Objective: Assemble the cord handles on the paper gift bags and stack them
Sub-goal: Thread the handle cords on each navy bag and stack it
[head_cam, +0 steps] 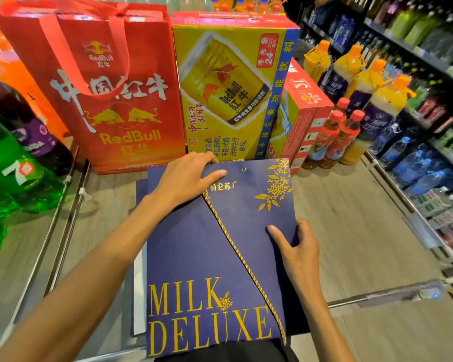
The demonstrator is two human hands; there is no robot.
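Note:
A flat navy paper gift bag (194,244) with gold "MILK DELUXE" lettering lies on top of other flat navy bags (140,194). A gold cord (241,254) runs from under my left hand diagonally down to the bag's near right corner. My left hand (186,178) rests flat on the bag's top left, fingers straight, covering the left eyelet area. An empty eyelet (244,169) shows at the top right. My right hand (296,246) holds the bag's right edge, thumb on top and fingers curled around it.
A red Red Bull gift bag (94,87) and yellow Red Bull cartons (230,84) stand right behind the stack. Green and dark soda bottles (13,165) crowd the left. Juice and tea bottles (351,105) and drink shelves (429,100) line the right. Grey floor (351,218) lies beside the bags.

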